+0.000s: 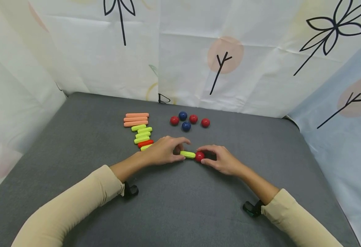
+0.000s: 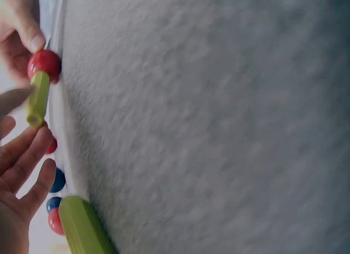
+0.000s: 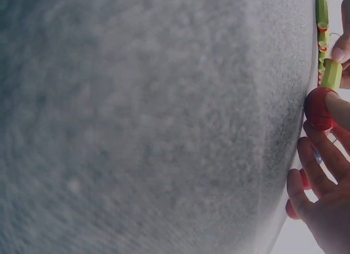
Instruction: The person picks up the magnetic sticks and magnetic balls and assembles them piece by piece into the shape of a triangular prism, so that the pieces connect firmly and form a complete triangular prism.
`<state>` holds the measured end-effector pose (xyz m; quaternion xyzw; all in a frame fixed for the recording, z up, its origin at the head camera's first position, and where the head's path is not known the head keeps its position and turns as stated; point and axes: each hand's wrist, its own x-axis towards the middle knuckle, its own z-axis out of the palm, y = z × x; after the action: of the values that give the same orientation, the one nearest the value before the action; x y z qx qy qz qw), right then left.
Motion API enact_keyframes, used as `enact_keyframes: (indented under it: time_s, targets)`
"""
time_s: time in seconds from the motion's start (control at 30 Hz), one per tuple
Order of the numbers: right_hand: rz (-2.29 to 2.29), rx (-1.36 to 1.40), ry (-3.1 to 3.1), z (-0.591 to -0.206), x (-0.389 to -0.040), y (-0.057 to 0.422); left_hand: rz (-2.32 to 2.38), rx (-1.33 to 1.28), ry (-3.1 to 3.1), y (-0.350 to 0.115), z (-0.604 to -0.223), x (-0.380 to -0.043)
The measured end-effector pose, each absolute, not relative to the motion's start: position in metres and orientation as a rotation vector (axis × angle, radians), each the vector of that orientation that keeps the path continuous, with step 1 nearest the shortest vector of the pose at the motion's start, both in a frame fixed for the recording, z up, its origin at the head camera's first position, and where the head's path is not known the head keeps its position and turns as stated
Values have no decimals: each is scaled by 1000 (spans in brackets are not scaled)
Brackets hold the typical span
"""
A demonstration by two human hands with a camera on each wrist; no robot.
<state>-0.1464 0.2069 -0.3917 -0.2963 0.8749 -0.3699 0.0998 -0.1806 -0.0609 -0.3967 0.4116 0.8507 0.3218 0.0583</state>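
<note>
In the head view my left hand (image 1: 165,151) pinches the near end of a short yellow-green ribbed rod (image 1: 188,154) between thumb and fingers. The rod's other end meets a red ball (image 1: 199,156), which my right hand (image 1: 222,159) holds between thumb and fingertips. Seen from the left wrist, the rod (image 2: 38,98) and the ball (image 2: 45,63) form one line, with a hole showing in the rod's free end. The right wrist view has the ball (image 3: 319,108) under my thumb, the rod (image 3: 332,74) beyond it.
Left of my hands lie several yellow-green rods (image 1: 142,134), a red rod (image 1: 145,143) and orange rods (image 1: 136,118) in a column. Farther back are red balls (image 1: 205,122) and blue balls (image 1: 186,126). A patterned white cloth (image 1: 186,68) hangs behind the grey table (image 1: 180,209).
</note>
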Motion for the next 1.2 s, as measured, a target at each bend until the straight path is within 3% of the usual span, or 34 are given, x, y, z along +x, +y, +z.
enact_keyframes:
  time_s: [0.3,0.5,0.77,1.2]
  targets:
    - [-1074,-856,2578,-389,-148,210,1256,1006,2769,-66,-389,-215]
    - [-1070,-860,2570,-389,-149,211,1229,739,2815,-71,-389,-246]
    - [-1055,-868,2577,-389,-150,210,1215,593,2739,-72,-398,-261]
    - [-1047,-838,2582,-389,-150,208,1069,766,2647,-87,-398,-246]
